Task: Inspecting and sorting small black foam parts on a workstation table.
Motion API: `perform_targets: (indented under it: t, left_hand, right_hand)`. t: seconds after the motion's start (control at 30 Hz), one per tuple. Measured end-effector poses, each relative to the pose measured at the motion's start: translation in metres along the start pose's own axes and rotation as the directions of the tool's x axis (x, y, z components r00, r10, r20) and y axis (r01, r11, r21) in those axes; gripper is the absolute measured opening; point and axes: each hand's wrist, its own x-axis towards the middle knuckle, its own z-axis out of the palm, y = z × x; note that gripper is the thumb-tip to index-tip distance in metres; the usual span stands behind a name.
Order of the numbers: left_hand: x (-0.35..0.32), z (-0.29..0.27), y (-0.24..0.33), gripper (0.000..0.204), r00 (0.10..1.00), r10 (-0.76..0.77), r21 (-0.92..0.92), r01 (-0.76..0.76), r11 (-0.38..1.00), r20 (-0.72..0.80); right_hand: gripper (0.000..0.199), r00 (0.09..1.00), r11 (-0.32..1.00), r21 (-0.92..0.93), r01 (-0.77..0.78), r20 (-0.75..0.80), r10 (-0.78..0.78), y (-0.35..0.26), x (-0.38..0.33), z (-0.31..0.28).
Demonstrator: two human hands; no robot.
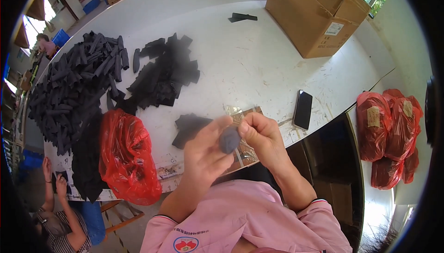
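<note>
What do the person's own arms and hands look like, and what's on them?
The left grip and right grip are bare hands with no gloves. I can't see rings, watches or bracelets. The forearms are bare too. Above them are short pink sleeves, with thin dark, white and red stripes around the edges.

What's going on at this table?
A person is holding a small dark grey piece between the left hand and right hand, the right thumb and fingertips close together at its upper edge. On the white table, a heap of curled dark pieces and flatter black pieces lie to the left, behind a red plastic bag. A phone lies to the right.
</note>
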Motion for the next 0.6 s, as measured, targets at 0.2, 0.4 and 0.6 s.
perform_targets:
  t: [0.2,0.4,0.6]
  left_hand:
    - [0.020,-0.078,0.003,0.024,0.987,0.046,-0.034,-0.052,0.998,-0.155]
    - [0.002,-0.029,-0.016,0.028,0.945,0.286,0.691,-0.313,0.651,0.159]
    - [0.007,-0.098,-0.001,0.023,0.972,0.225,0.460,-0.170,0.872,-0.068]
  right_hand:
    - [0.020,0.976,0.951,0.223,-0.214,0.097,0.196,0.073,0.015,-0.014]
    - [0.024,0.935,0.982,0.151,-0.113,0.351,0.053,0.054,0.029,-0.025]
    - [0.021,0.950,0.969,0.174,-0.175,0.288,0.120,0.110,0.027,-0.026]
